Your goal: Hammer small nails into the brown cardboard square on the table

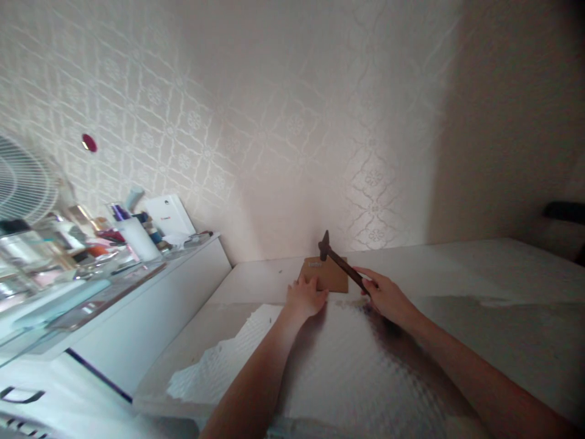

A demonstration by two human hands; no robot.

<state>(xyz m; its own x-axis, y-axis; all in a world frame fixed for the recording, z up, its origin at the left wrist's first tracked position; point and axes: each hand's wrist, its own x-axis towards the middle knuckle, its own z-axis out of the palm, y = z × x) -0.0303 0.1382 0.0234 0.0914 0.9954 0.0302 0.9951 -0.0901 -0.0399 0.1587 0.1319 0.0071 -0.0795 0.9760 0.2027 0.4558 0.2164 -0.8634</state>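
My right hand (381, 296) is wrapped round the dark handle of a hammer (345, 266), whose head is raised a little to the upper left. Beneath the hammer head lies a flat brown cardboard piece (336, 277) with small pale lettering near its far edge. Fingers spread, my left hand (307, 297) lies flat on the near left part of the cardboard. Under my forearms is a white textured sheet (338, 366) with an uneven left edge. Whether the hammer head touches the cardboard I cannot tell.
On the left stands a white cabinet (150, 311) crowded with bottles, a white pump bottle (137, 238) and a white box (170, 214). A fan (22, 180) is behind them. The patterned wall (292, 134) rises just past the pale work surface (466, 262).
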